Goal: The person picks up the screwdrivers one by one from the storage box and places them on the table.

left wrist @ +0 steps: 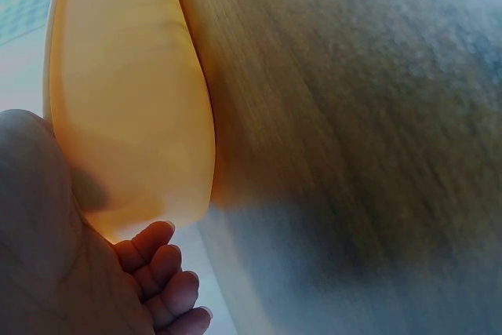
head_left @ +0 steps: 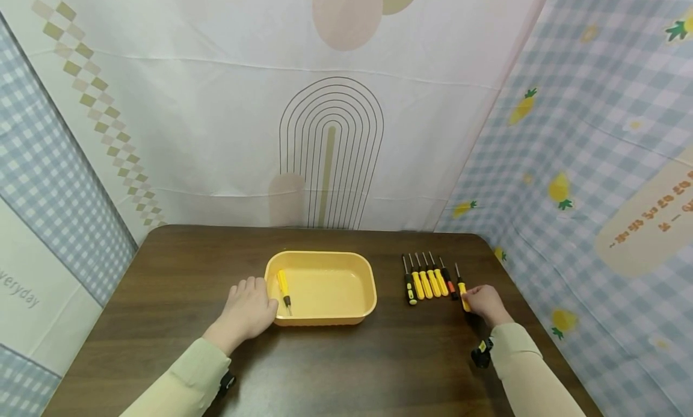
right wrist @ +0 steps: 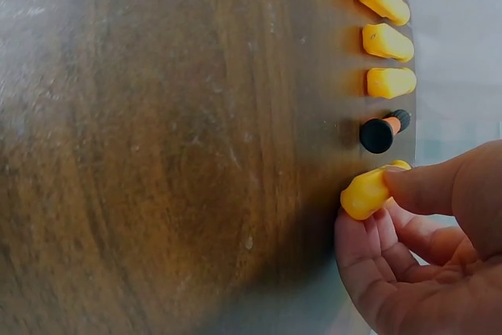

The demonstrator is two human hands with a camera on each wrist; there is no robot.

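A shallow yellow plastic tray point(head_left: 330, 321) stands on the table with one yellow-handled screwdriver point(head_left: 284, 287) lying inside, its tip toward me. At the tray's near left corner my left hand point(head_left: 250, 308) grips the edge; the left wrist view shows its fingers point(left wrist: 161, 260) curled by the outer wall point(left wrist: 133, 92). On the right, my right hand point(head_left: 487, 302) pinches the yellow handle of another screwdriver point(head_left: 464, 296) between thumb and fingers. That handle point(right wrist: 367, 195) shows end-on in the right wrist view. Its shaft points away from me.
Several screwdrivers lie in a row left of my right hand: a black and yellow one point(head_left: 409, 284), yellow-handled ones point(head_left: 426, 284) and a black and orange one point(head_left: 449, 283). The brown wooden table point(head_left: 346, 369) ends at a white cloth point(head_left: 233, 134) behind and a checked cloth point(head_left: 585, 164) on the right.
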